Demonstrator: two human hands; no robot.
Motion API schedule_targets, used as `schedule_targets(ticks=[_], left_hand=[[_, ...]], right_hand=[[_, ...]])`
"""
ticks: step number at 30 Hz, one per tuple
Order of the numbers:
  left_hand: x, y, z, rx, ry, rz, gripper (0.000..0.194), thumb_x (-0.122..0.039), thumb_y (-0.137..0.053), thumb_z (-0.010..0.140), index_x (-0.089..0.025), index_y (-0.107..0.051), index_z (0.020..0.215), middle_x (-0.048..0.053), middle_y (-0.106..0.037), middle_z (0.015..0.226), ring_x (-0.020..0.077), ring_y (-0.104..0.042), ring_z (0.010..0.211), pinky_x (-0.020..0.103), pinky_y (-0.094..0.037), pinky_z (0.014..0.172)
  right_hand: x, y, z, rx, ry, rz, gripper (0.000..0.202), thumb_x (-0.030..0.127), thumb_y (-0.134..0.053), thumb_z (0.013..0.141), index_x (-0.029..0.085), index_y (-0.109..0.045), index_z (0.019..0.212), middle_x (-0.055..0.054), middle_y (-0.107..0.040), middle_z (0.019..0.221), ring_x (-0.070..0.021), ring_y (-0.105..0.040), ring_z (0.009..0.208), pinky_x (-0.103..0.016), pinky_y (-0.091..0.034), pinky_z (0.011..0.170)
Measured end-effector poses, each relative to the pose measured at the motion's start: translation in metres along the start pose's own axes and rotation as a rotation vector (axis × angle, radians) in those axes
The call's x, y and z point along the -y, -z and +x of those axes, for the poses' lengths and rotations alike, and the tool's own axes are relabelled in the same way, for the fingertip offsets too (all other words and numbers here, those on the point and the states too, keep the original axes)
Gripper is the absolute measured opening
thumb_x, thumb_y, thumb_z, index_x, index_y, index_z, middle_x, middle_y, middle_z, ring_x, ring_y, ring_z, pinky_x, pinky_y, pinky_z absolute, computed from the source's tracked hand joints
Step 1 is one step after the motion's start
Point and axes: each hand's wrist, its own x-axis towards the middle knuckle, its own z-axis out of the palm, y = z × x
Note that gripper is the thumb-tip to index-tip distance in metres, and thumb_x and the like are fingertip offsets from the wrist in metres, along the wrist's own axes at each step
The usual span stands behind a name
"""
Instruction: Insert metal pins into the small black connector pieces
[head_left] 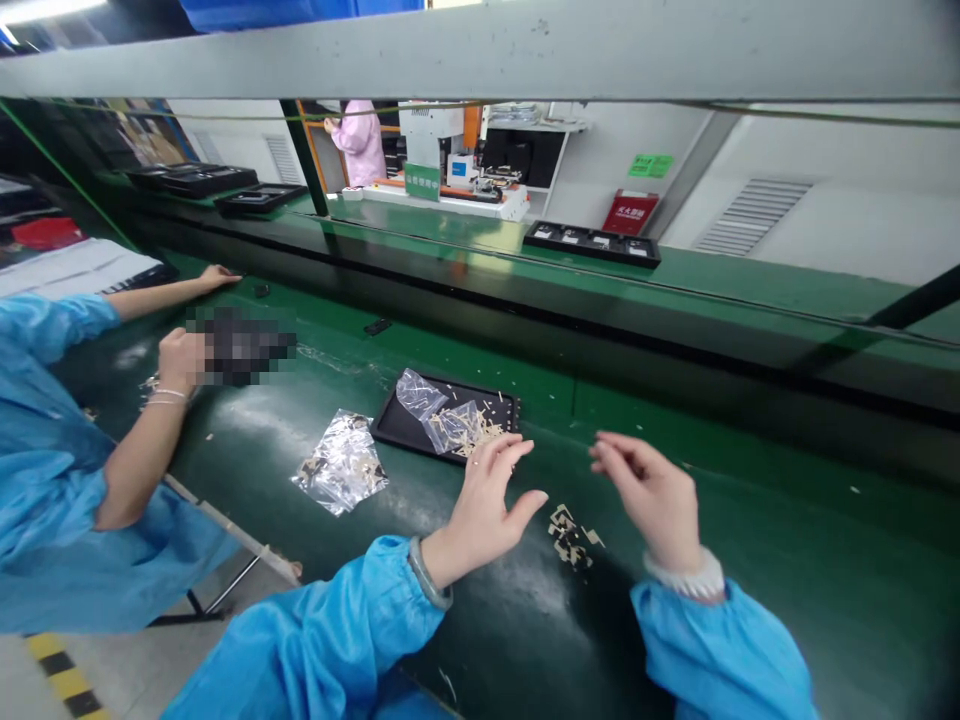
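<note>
My left hand [491,500] is over the green table [337,560], its thumb and fingers apart with nothing between them, beside the near right corner of a black tray [405,415]. In that tray lie clear plastic bags [421,396] and many small pale strips [469,428]. My right hand [649,490] hovers to the right, thumb and forefinger brought together; whatever they pinch is too small to make out. Between and below both hands sits a loose pile of small beige and black pieces [570,538]. Left of the tray lies a silvery clear bag [342,465] with small parts.
At the left, a co-worker's hands [184,360] are near a blurred dark area. A small black part [377,326] lies behind the tray. Beyond a raised ledge stand a black tray [592,243] and a white machine [450,190]. A grey beam [480,50] crosses overhead.
</note>
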Motion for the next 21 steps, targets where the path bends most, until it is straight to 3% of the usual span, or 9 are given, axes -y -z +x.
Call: schedule_targets(ticks=[1, 4, 6, 10, 16, 21], left_hand=[[0.003, -0.001, 0.0, 0.019, 0.006, 0.016, 0.047, -0.028, -0.056, 0.082, -0.022, -0.042, 0.125, 0.01, -0.042, 0.127, 0.023, -0.036, 0.122, 0.043, -0.03, 0.104], [0.009, -0.004, 0.002, 0.059, 0.02, 0.06, 0.036, -0.027, -0.054, 0.083, -0.021, -0.046, 0.118, 0.009, -0.043, 0.124, 0.0219, -0.037, 0.121, 0.041, -0.031, 0.103], [0.011, -0.004, 0.002, 0.061, 0.03, 0.086, 0.033, -0.025, -0.053, 0.083, -0.021, -0.048, 0.115, 0.008, -0.044, 0.123, 0.0214, -0.038, 0.12, 0.04, -0.031, 0.102], [0.012, -0.007, 0.002, 0.076, 0.029, 0.111, 0.028, -0.024, -0.053, 0.084, -0.021, -0.05, 0.111, 0.007, -0.047, 0.119, 0.0203, -0.041, 0.117, 0.039, -0.032, 0.1], [0.01, -0.011, 0.001, 0.167, -0.001, 0.111, 0.017, -0.023, -0.052, 0.085, -0.021, -0.055, 0.102, 0.004, -0.056, 0.11, 0.0182, -0.047, 0.109, 0.036, -0.032, 0.096], [0.008, -0.016, -0.001, 0.268, -0.009, 0.118, 0.013, -0.021, -0.051, 0.087, -0.021, -0.057, 0.098, 0.002, -0.06, 0.103, 0.016, -0.051, 0.101, 0.034, -0.032, 0.092]], right_hand=[[-0.013, -0.001, 0.016, -0.097, 0.025, -0.104, 0.04, 0.049, -0.053, 0.079, 0.017, -0.065, 0.1, -0.008, -0.069, 0.079, -0.0211, -0.066, 0.07, -0.034, -0.052, 0.071], [-0.048, -0.002, 0.054, -0.095, -0.019, -0.155, 0.051, 0.05, -0.05, 0.078, 0.012, -0.06, 0.111, -0.009, -0.069, 0.078, -0.0203, -0.065, 0.058, -0.035, -0.052, 0.063], [-0.064, 0.001, 0.059, -0.073, -0.051, -0.174, 0.054, 0.05, -0.049, 0.077, 0.01, -0.059, 0.111, -0.009, -0.069, 0.074, -0.0194, -0.063, 0.052, -0.035, -0.052, 0.06], [-0.08, 0.018, 0.019, -0.009, -0.091, -0.185, 0.046, 0.051, -0.047, 0.078, 0.014, -0.064, 0.099, -0.008, -0.069, 0.074, -0.0182, -0.062, 0.055, -0.032, -0.051, 0.059], [-0.084, 0.045, -0.054, 0.087, -0.197, -0.168, 0.043, 0.054, -0.048, 0.078, 0.017, -0.063, 0.094, -0.006, -0.068, 0.075, -0.0197, -0.064, 0.062, -0.03, -0.051, 0.059], [-0.069, 0.038, -0.075, 0.343, -0.052, -0.244, 0.027, 0.046, -0.048, 0.081, 0.022, -0.06, 0.084, -0.004, -0.065, 0.084, -0.02, -0.062, 0.073, -0.032, -0.049, 0.068]])
